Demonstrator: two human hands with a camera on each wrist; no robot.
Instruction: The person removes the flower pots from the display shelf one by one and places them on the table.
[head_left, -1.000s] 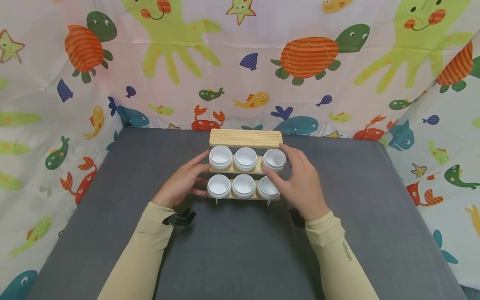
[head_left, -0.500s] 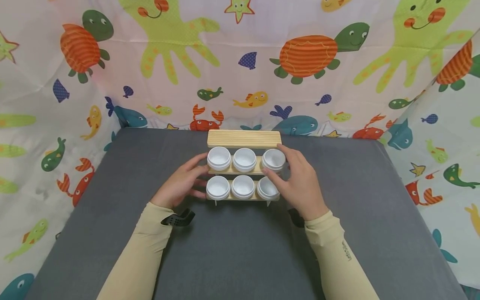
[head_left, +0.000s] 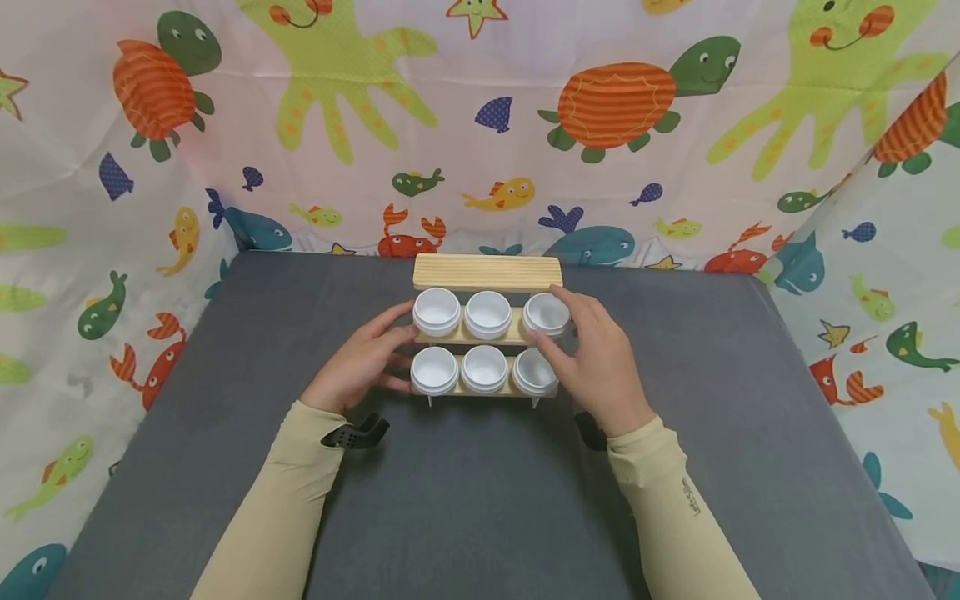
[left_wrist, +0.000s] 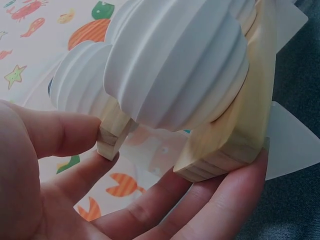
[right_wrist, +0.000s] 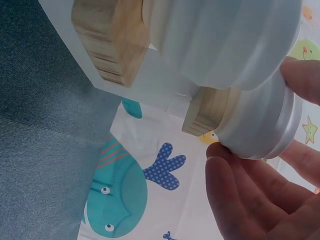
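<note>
A tiered rack with light wooden shelves [head_left: 487, 272] stands on the table, several round white ribbed cups on its two lower tiers. My left hand [head_left: 352, 367] is at the rack's left side. In the left wrist view its thumb and forefinger pinch the end of the middle shelf [left_wrist: 114, 131], while other fingers touch the bottom shelf [left_wrist: 220, 152]. With thumb and fingers, my right hand [head_left: 603, 367] holds the right-hand cup [right_wrist: 260, 125] of the upper row. That cup sits at the middle shelf's right end; whether it is lifted, I cannot tell.
Clear plastic side supports [left_wrist: 295, 142] carry the shelves. A dark grey cloth [head_left: 480, 500] covers the table. Behind the rack and at both sides hangs a curtain [head_left: 465, 125] printed with sea animals.
The head view tilts slightly. Both hands keep their places on the rack and the cup.
</note>
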